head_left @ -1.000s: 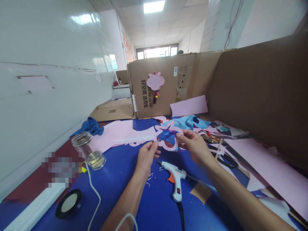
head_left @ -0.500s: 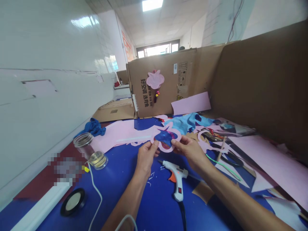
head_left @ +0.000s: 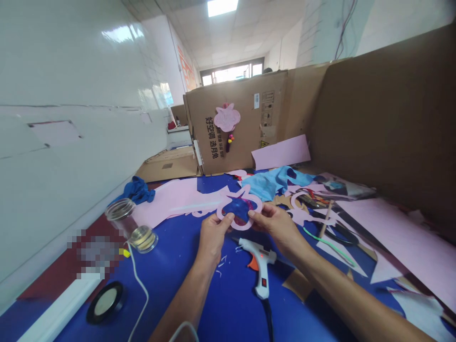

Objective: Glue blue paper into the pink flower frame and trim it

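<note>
Between my hands is a pink paper frame [head_left: 242, 226], cut in a lobed, flower-like outline with pointed tips on top. Shiny blue and purple material [head_left: 237, 206] shows in its opening. My left hand [head_left: 213, 235] pinches the lower left edge, thumb in front. On the right edge, my right hand [head_left: 280, 224] grips it the same way; the fingers behind are partly hidden. Both hands hold it raised over the blue table. Just below lies a white glue gun [head_left: 262, 268] with an orange trigger and a small red light, touched by neither hand.
At left stand a clear jar [head_left: 143, 240] with yellowish contents and a black round lid-like disc [head_left: 105, 303]. Pink sheets [head_left: 181, 194], a light blue cloth [head_left: 267, 184] and scissors [head_left: 344, 235] lie around. Cardboard walls [head_left: 245, 142] enclose the back and right; a pink ornament [head_left: 227, 118] hangs there.
The pink frame and both hands have shifted slightly left and down in view, and the frame's angle has changed a little. Both grips stay on it. The whole view has also drifted slightly.
</note>
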